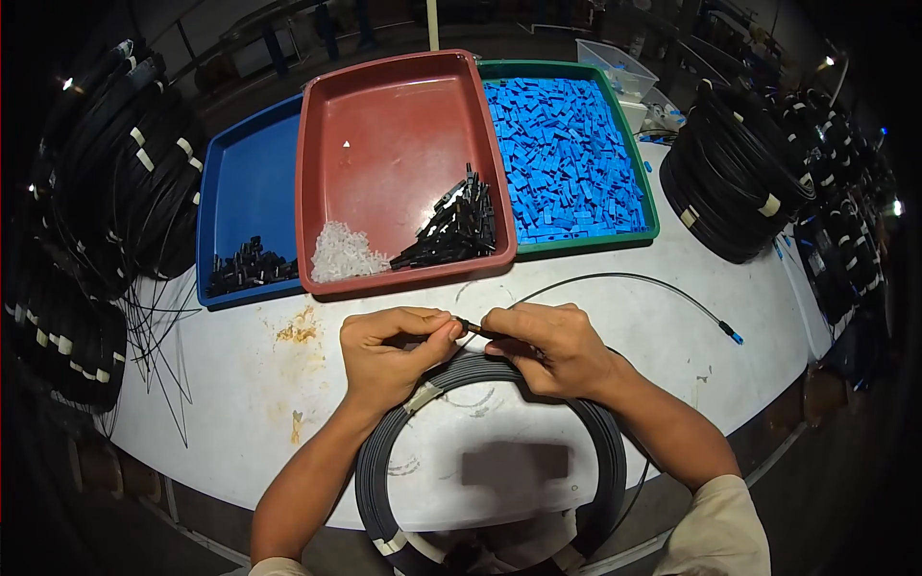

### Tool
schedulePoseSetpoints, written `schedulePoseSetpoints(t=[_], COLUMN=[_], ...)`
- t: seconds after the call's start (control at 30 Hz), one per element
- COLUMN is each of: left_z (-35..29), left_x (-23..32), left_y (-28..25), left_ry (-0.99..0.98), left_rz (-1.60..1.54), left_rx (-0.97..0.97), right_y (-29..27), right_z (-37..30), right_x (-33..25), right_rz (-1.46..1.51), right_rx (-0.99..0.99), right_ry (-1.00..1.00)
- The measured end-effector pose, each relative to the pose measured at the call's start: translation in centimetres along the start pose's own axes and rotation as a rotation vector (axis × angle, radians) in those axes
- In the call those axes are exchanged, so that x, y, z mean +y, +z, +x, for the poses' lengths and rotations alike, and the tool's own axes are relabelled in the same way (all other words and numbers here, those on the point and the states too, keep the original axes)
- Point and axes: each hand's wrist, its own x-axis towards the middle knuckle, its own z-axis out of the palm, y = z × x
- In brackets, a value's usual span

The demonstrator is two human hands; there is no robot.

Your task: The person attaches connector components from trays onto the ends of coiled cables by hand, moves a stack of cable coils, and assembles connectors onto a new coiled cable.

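Cable coil [373,480] lay on the near side of the white table [240,384], directly in front of you, bound with pale bands [423,399]. Over its far edge you had a small dark fitting [468,325] between your hands. Your left hand [399,350] pinched its left end, thumb and forefinger pressed together; your right hand [552,346] gripped its right end with fingers curled in close, hiding whatever lay inside them. Out to the right, one cable end [722,324] already carried a blue tip [737,338], so that end looked finished. No blue showed on the fitting you held, so the work there seemed only part done; I couldn't tell how firmly its pieces were seated. Beyond your hands, the red tray [403,125] held clear pieces [346,254] on the left and black parts [456,230] on the right, while the green tray [595,241] to its right was heaped with blue pieces [567,154].
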Motion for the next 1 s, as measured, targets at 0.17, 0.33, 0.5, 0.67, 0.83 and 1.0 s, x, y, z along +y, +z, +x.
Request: schedulePoseSetpoints(t=[0.17, 0.33, 0.5, 0.67, 0.83, 1.0], left_z=[0.08, 0.22, 0.28, 0.17, 0.06, 0.11], left_x=[0.09, 0.02, 0.25, -0.01, -0.13, -0.1], left_y=[-0.1, -0.19, -0.09, -0.13, -0.05, -0.14], left_ry=[0.067, 0.122, 0.095, 0.07, 0.065, 0.053], left_rz=[0.032, 0.071, 0.053, 0.046, 0.036, 0.046], left_rx=[-0.001, -0.031, -0.031, -0.015, -0.001, -0.015], right_y=[-0.09, 0.0, -0.1, 0.05, -0.06, -0.04], right_z=[0.0, 0.0, 0.12, -0.06, 0.12, 0.14], right_x=[0.13, 0.41, 0.18, 0.48, 0.3, 0.34], right_rz=[-0.01, -0.04, -0.058, -0.057, -0.045, -0.041], right_rx=[0.015, 0.005, 0.013, 0.002, 0.012, 0.007], right_ry=[-0.018, -0.033, -0.026, -0.037, -0.023, -0.035])
